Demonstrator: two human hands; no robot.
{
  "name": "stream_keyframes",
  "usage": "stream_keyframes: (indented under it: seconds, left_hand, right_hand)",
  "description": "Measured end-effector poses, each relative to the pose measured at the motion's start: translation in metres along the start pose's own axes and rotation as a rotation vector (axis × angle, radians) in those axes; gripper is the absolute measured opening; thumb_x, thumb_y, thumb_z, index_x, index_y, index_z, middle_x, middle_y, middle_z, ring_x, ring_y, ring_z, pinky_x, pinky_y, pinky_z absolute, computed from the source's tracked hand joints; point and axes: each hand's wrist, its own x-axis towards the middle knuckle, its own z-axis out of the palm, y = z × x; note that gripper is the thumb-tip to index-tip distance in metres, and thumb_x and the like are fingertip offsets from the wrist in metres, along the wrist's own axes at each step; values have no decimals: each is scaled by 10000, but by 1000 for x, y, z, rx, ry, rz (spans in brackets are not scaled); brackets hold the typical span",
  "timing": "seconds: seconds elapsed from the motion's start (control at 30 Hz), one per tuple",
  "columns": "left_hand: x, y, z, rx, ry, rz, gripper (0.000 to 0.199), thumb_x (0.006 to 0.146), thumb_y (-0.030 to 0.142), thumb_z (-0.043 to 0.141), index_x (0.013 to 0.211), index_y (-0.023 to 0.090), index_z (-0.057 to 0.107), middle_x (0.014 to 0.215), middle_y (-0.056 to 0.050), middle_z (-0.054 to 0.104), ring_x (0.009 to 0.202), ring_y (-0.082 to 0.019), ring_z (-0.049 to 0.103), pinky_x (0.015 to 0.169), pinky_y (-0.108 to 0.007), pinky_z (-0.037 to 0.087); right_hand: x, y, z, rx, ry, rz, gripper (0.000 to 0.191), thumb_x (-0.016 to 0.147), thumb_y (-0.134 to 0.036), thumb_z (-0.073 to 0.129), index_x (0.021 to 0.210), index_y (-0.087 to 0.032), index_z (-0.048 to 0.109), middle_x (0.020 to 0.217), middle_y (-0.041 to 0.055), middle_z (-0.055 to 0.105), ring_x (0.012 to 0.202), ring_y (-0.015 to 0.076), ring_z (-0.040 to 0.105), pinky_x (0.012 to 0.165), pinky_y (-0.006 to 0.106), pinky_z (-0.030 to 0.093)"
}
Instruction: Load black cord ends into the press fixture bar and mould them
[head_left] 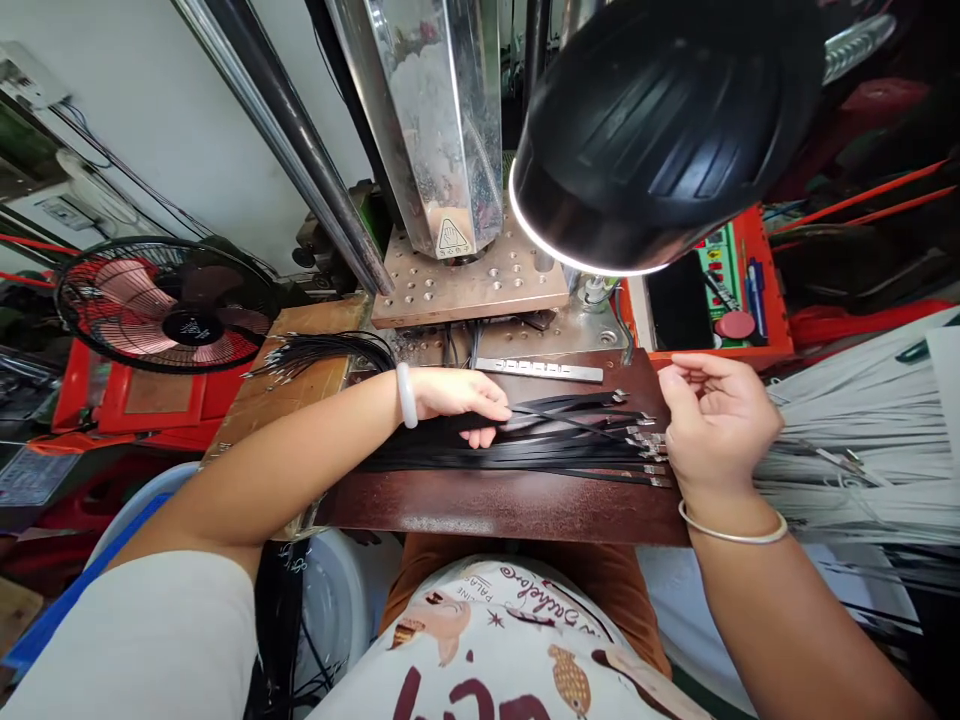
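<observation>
Many flat black straps with metal ends lie side by side on the dark red-brown board. My left hand, reaching in from the left, pinches a black strap between thumb and fingers above the others. At the board's right edge, just beyond the metal ends, my right hand is closed with its fingers curled; whether anything small is in it is hidden. A slotted metal bar lies behind the straps, in front of the press plate.
A black lamp hangs over the right of the press. A fan stands at the left. Black cables lie on a wooden surface at left. A red tray and white strips are on the right.
</observation>
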Motion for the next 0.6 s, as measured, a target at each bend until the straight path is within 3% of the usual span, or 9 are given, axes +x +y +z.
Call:
stream_keyframes:
  seconds: [0.13,0.33,0.4,0.5,0.57,0.6]
  left_hand:
    - [21,-1,-1,-40,-20,70,420,615,417,849,655,125,550,571,15,599,511,-83,553,505,-202,420]
    - [38,-5,-7,-97,-29,51,261,774,319,744,761,115,582,661,-20,669,531,-111,632,490,-198,485]
    - [38,-3,-8,-116,-7,53,249,778,304,745,762,114,584,666,-23,670,541,-117,643,488,-198,492]
    - [35,2,-6,-124,-42,74,242,770,312,754,756,112,619,685,-24,675,584,-121,658,536,-208,522]
    - [27,2,-7,-30,-31,148,219,801,323,719,828,112,666,759,-50,714,636,-136,680,586,-226,548]
    - [22,1,-8,46,49,230,226,821,315,694,921,113,687,827,-67,733,658,-140,689,602,-232,556]
  right_hand:
    - [1,4,-1,-18,-8,-3,191,784,-207,709,967,-152,700,795,29,656,700,128,597,677,287,466]
    - [-2,3,-5,-128,-50,-28,166,859,-262,646,980,-158,692,851,72,692,751,172,636,729,326,499]
    - [-4,-10,-2,-262,-249,-198,196,895,-282,599,1040,-177,678,924,89,705,852,207,648,811,370,499]
    - [-9,-32,11,-551,-705,-561,348,880,-322,605,1187,-159,618,1166,144,666,1116,301,578,947,455,441]
    - [-10,-39,17,-766,-865,-665,271,888,-236,542,1106,-109,641,1074,170,683,1064,325,589,888,458,448]
    - [-10,-39,19,-869,-888,-666,221,889,-174,487,1001,-100,662,938,164,693,958,316,613,820,445,456]
